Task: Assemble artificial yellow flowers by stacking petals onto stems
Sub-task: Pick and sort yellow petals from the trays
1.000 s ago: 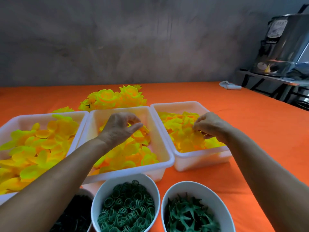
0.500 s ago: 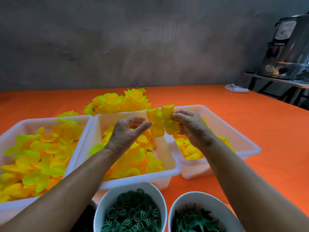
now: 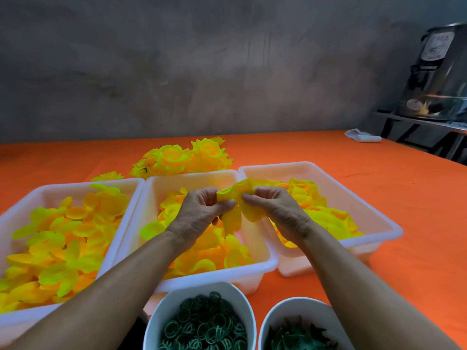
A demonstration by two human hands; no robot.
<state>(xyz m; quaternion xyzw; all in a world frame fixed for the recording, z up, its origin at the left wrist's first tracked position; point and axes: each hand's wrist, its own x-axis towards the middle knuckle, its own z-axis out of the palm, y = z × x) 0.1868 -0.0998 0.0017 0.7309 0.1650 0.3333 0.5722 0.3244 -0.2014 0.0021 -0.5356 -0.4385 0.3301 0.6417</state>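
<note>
I'm pinching a yellow petal piece (image 3: 236, 203) with left grip (image 3: 199, 213) and right grip (image 3: 275, 210), both clamped on it, above the middle tray (image 3: 252, 271).

One wide-angle view only, worn on the person's head, looking forward and down across an orange-covered table (image 3: 379, 198) toward a grey wall (image 3: 202, 72) at the far side. It sits close: both forearms enter from the bottom edge and the left hand (image 3: 199, 213) and right hand (image 3: 275, 210) meet near the centre of the picture. Two white bowls (image 3: 177, 301) are cut off by the lower edge, nearest the camera; three white bins (image 3: 379, 223) lie across the middle. Straight lines bow toward the edges, and a metal urn (image 3: 439, 72) leans in at the upper right.
</note>
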